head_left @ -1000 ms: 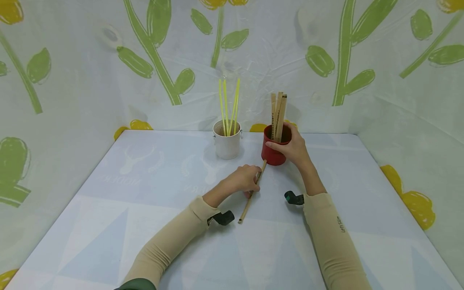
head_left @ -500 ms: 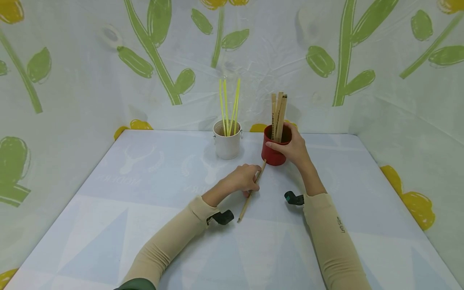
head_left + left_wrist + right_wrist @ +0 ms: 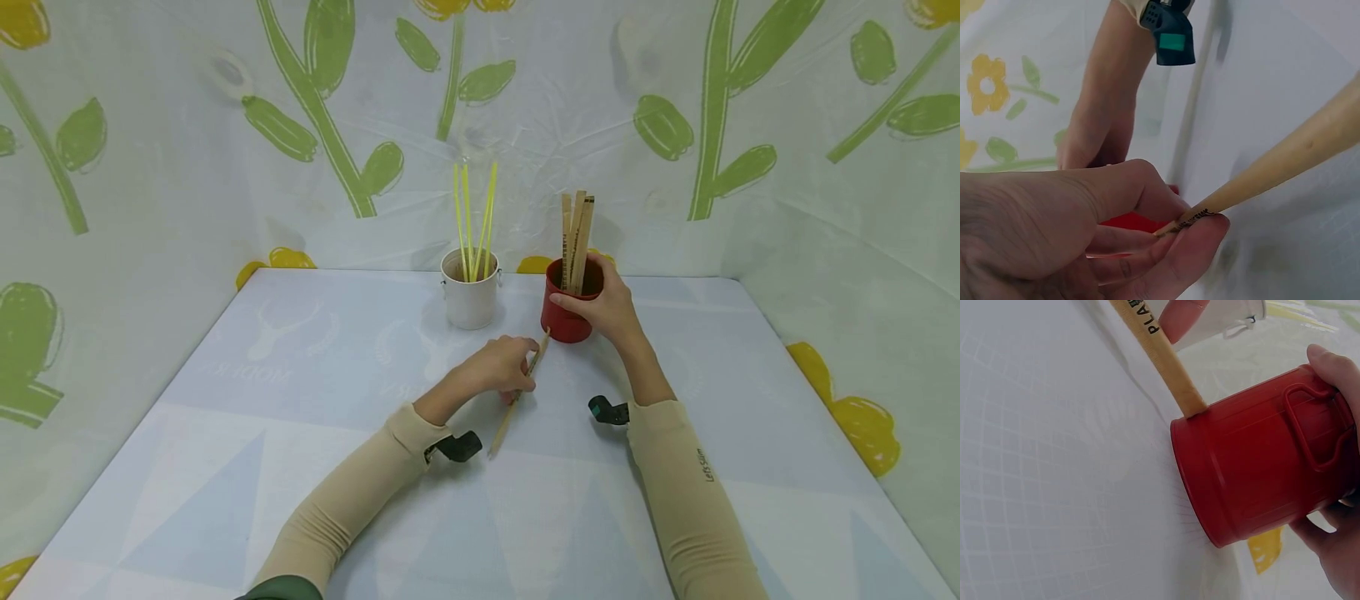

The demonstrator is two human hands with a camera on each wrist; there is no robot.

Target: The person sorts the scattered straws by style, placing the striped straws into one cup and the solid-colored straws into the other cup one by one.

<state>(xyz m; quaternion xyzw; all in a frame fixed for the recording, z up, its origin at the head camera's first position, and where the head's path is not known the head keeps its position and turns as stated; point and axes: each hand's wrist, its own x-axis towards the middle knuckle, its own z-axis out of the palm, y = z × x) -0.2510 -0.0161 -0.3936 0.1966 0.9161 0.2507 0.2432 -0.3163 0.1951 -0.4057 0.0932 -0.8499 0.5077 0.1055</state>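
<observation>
My left hand (image 3: 501, 367) pinches a wooden chopstick (image 3: 505, 426) with dark printed lettering, thumb and fingertips around its middle. In the head view the chopstick slants from near the table's middle up to the red bucket. Its squared far end overlaps the wall of the red bucket (image 3: 1254, 469) in the right wrist view, low by the base. My right hand (image 3: 609, 307) grips that bucket around its upper part, thumb at the front. Several similar chopsticks (image 3: 576, 242) stand upright inside the bucket. The left wrist view shows the held chopstick (image 3: 1285, 153) close up, running toward the camera.
A small white bucket (image 3: 471, 305) with several thin yellow sticks (image 3: 467, 221) stands left of the red one, near the table's back edge. Behind rises a wall sheet (image 3: 555, 117) with printed flowers. A patterned cloth (image 3: 337, 483) covers the table.
My left hand has shifted slightly forward and up with the chopstick, whose near end has moved a little left and away. My right hand and the red bucket have stayed put.
</observation>
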